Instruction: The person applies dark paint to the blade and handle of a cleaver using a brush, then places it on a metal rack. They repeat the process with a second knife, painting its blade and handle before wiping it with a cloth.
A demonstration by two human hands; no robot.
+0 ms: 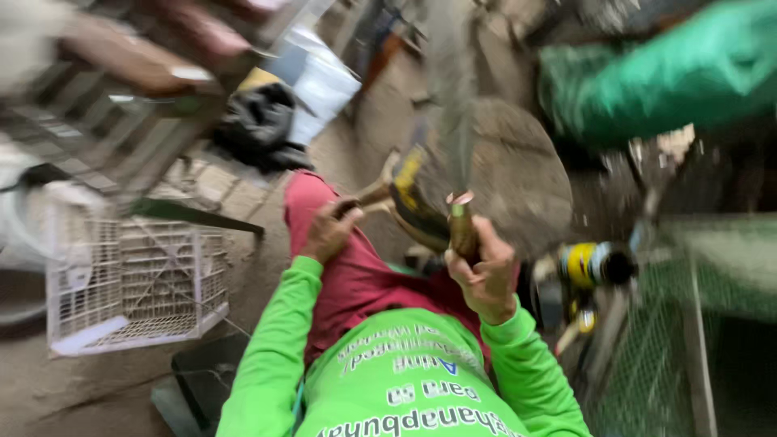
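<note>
**Q:** Report finger state, both hands.

**A:** My right hand (486, 271) is closed around the wooden handle of a knife (463, 214). The fingers wrap the handle fully; a metal collar shows just above my grip. The blade points up and away from me and is blurred by motion, so I cannot give its edge direction. My left hand (328, 233) is closed on a pale stick (374, 194), fingers curled over its near end.

**Q:** Position of the two held things relative to each other?

**A:** The stick runs from my left hand toward the knife, over my lap. Whether the blade touches it, I cannot tell; the picture is too smeared there.

**Q:** What lies under the hands?

**A:** My red trousers (348, 267), with my green sleeves on both sides. Beyond the knife stands a round wooden block (518, 170), grey and worn on top.

**Q:** Surroundings, moving outward?

**A:** On my left, a white plastic crate (129, 283) sits on the dirt ground. A black bag (257, 125) lies further off, beside a white sack (324, 85). On my right, a yellow-and-black can (595, 263) lies near wire mesh (664, 356). A green tarp (655, 77) fills the upper right corner.
</note>
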